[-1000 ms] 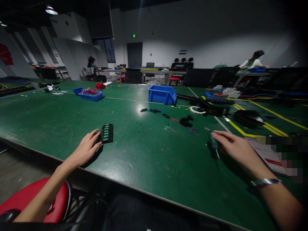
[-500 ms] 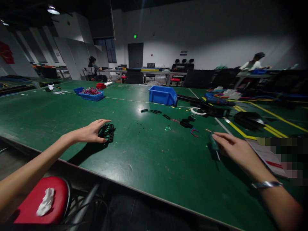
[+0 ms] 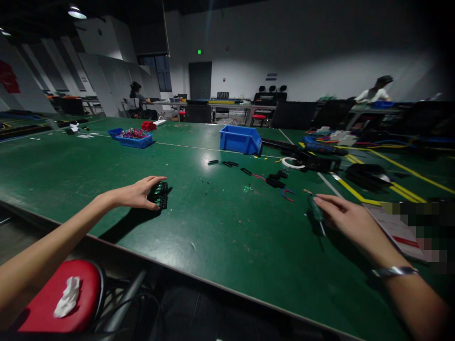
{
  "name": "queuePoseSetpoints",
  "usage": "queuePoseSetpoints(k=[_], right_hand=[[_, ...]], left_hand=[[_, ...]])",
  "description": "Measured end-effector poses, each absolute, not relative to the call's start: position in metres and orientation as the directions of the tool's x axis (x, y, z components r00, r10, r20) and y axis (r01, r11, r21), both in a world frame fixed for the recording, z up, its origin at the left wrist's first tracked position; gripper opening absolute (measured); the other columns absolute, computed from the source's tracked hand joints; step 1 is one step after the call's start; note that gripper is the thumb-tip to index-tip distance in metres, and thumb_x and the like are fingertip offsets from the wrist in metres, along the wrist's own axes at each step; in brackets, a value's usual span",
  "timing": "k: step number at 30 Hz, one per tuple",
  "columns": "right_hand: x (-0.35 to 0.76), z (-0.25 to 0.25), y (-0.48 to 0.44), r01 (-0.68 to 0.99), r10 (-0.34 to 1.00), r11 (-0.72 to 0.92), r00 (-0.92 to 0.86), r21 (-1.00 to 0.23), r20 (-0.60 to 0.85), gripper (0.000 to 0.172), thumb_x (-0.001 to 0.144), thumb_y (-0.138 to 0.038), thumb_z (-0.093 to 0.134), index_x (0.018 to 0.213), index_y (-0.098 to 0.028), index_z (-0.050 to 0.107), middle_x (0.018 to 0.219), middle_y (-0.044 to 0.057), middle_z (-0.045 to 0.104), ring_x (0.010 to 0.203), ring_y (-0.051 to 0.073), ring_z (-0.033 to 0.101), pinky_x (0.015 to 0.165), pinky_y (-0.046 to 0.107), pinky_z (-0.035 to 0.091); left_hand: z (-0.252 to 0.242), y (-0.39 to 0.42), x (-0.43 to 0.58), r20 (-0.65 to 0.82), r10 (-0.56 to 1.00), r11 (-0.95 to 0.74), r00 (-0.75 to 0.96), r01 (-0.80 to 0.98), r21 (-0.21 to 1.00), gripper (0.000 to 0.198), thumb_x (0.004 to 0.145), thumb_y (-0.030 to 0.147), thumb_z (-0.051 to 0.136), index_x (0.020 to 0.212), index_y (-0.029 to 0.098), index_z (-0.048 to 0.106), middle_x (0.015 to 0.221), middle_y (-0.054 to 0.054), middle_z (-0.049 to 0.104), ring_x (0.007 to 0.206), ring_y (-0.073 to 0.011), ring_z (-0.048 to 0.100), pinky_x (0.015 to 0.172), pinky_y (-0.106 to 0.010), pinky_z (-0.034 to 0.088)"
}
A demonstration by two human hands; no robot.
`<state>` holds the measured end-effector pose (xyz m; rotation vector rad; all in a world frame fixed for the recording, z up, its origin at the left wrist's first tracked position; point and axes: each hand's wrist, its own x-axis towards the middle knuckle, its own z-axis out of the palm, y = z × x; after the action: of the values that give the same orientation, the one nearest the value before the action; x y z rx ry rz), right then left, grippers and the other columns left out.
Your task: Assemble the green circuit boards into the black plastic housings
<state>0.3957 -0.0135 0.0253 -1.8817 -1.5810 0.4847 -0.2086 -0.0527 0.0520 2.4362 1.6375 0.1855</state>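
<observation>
At the left of the green table, my left hand [image 3: 138,194] has its thumb and fingers around the two ends of a black slotted part [image 3: 162,195] with green pieces in it, which rests on the tabletop. On the right, my right hand [image 3: 341,215] is closed on the green handle of a screwdriver [image 3: 315,210]; its metal shaft points down toward the table. Near the right hand lie a red and blue wire [image 3: 287,194] and a dark part [image 3: 275,181]. Small green bits [image 3: 248,188] lie between the hands.
A blue bin [image 3: 240,140] stands mid-table, with small black frames [image 3: 246,171] in front. A blue tray [image 3: 137,141] of red wires sits back left. A white ring [image 3: 293,164] and a paper sheet [image 3: 398,229] lie on the right. Two people are in the background.
My left hand and the black part have shifted very slightly. The right hand stays nearly in place with the screwdriver.
</observation>
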Motion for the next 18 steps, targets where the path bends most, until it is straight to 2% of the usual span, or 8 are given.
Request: queuePoseSetpoints(k=[10,18], right_hand=[[0.3915,0.0280,-0.0148,0.729,0.970,-0.100,0.222,-0.677,0.096,0.059,0.080,-0.066,0.061,0.118,-0.022,0.073,0.070,0.004,0.067,0.058,0.019,0.056,0.057,0.032,0.039],[0.3906,0.0301,-0.0170,0.730,0.968,-0.107,0.231,-0.675,0.096,0.059,0.079,-0.067,0.060,0.117,-0.022,0.073,0.063,0.003,0.063,0.056,0.019,0.053,0.054,0.032,0.036]], left_hand=[[0.0506,-0.0516,-0.2087,-0.032,0.929,-0.353,0.370,0.906,0.232,0.098,0.075,0.056,0.069,0.155,0.022,0.025,0.144,-0.013,0.045,0.131,-0.0298,0.049,0.111,-0.038,0.040],[0.0502,-0.0501,-0.2098,-0.029,0.928,-0.351,0.370,0.901,0.255,0.098,0.073,0.056,0.070,0.154,0.022,0.029,0.144,-0.013,0.046,0.130,-0.0309,0.050,0.110,-0.039,0.041]])
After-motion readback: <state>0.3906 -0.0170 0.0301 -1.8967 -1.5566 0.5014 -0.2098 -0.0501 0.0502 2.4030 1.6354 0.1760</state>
